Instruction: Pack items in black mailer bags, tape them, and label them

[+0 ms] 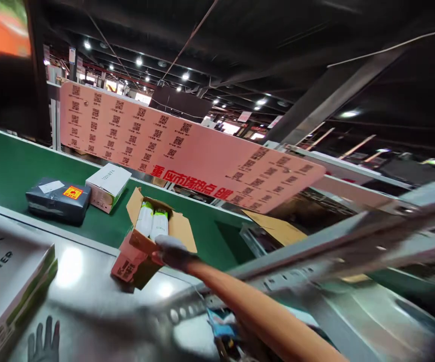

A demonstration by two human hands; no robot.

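Observation:
My right hand [172, 251], in a light glove, grips the near edge of an open cardboard box [147, 241] with red printing on its side. Two white bottles with green caps [152, 221] stand inside it. The box rests tilted on the steel ledge beside the green conveyor belt [10, 166]. My left hand [44, 342], in a dark glove, lies low at the bottom left with its fingers spread, holding nothing, next to a white carton marked WATER [6, 271].
On the belt lie a dark wrapped parcel [57, 198] with a yellow-red sticker and a small white box [108, 186]. A long pink sign with QR codes [187, 151] hangs across behind the belt. A blurred metal rail [315, 261] crosses at right.

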